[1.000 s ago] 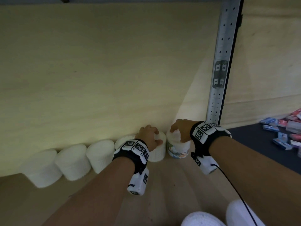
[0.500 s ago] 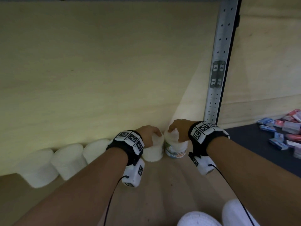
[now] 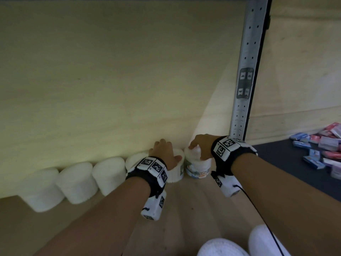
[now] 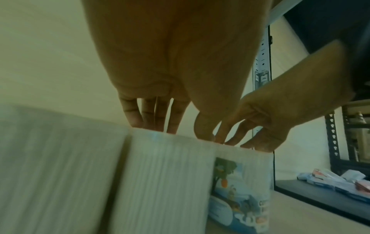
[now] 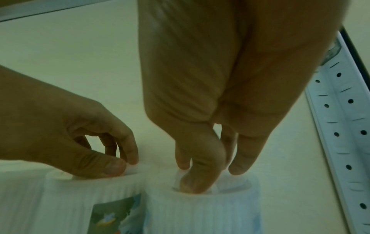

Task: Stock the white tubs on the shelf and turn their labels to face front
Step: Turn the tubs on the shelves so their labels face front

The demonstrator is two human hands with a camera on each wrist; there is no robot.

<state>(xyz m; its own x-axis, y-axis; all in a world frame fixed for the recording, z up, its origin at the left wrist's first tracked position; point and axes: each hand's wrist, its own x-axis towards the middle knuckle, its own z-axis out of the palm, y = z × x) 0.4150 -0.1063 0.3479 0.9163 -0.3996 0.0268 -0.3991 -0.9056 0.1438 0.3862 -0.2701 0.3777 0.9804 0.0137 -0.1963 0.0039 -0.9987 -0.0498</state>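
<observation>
Left hand (image 3: 164, 153) grasping top of second-last tub (image 3: 176, 173); right hand (image 3: 200, 145) gripping lid of end tub (image 3: 198, 168), label frontward.

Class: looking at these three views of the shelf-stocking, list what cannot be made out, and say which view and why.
- Label text on the right tub: head view, too small, partly readable only.
- Labels of the three left tubs: head view, turned away or washed out.
- Front tubs: cut off by the bottom edge.
- Small boxes: too small, blurred.
</observation>
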